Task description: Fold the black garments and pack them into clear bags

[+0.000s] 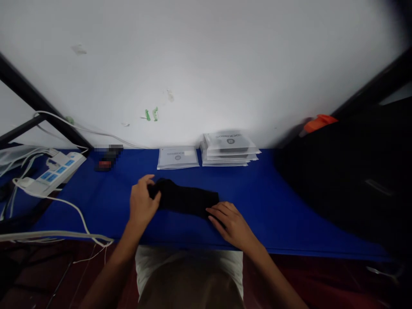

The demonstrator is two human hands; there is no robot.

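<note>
A long, narrow piece of black fabric (188, 199), possibly a sleeve or sock, lies across the blue table in front of me. Its left end is bunched up a little, and my left hand (144, 199) grips it there between thumb and curled fingers. At the lower right corner, my right hand (230, 223) has its fingers over the edge of the fabric with the thumb close beside them, holding that end. The fabric between my hands lies fairly flat, its dark surface showing little detail.
Behind the fabric, a white printed packet (178, 159) lies beside a stack of similar packets (230, 150) against the white wall. A power strip (56, 176) with cables sits at left, near a dark blurred object (109, 158). A large black bulk (347, 171) covers the right side.
</note>
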